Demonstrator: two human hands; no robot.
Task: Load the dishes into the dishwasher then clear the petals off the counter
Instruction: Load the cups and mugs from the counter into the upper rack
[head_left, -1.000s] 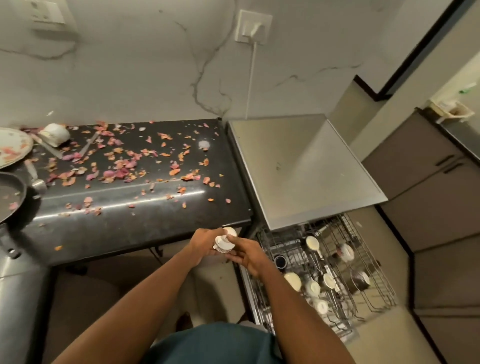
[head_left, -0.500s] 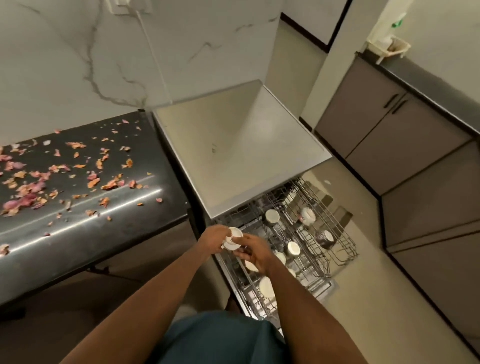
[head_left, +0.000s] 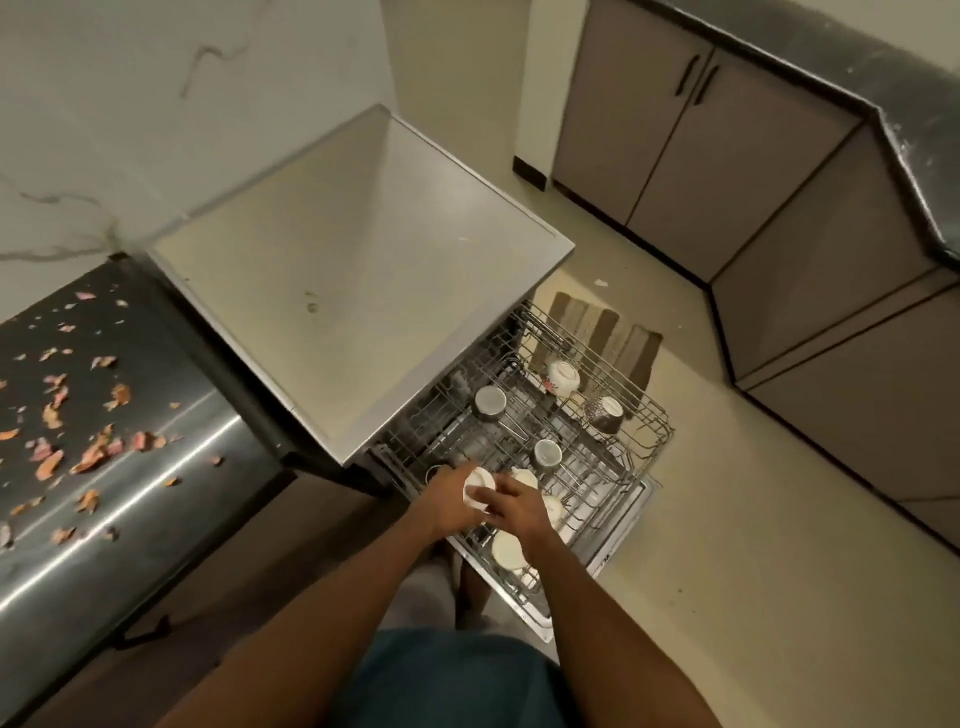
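- Both hands are sharing one grip on a small white cup (head_left: 477, 491): the left hand (head_left: 441, 501) is cupping its near-left side and the right hand (head_left: 511, 506) is curling fingers over its right side, so neither hand is free.
- A second ago the cup was being held in front of the counter's near edge; half a second ago it was reaching the rack's left corner; now it is hanging low over the near-left part of the dishwasher rack (head_left: 644, 415), just above the wires or touching them, I cannot tell which.
- The head is also turning right, so the dishwasher (head_left: 363, 270) is filling the middle of the view and most of the counter is sliding out at the left.
- Around the hands, several pale cups and a white bowl (head_left: 506, 551) are already sitting in the rack; a metal cup (head_left: 489, 401), a flowered bowl (head_left: 562, 375) and a dark patterned bowl (head_left: 604, 413) are standing toward its far side.
- Judging by this, the loading step is under way and this cup is about to be seated in a free slot.
- The petals (head_left: 93, 457) are still lying scattered across the counter (head_left: 156, 499), so the clearing step is waiting.
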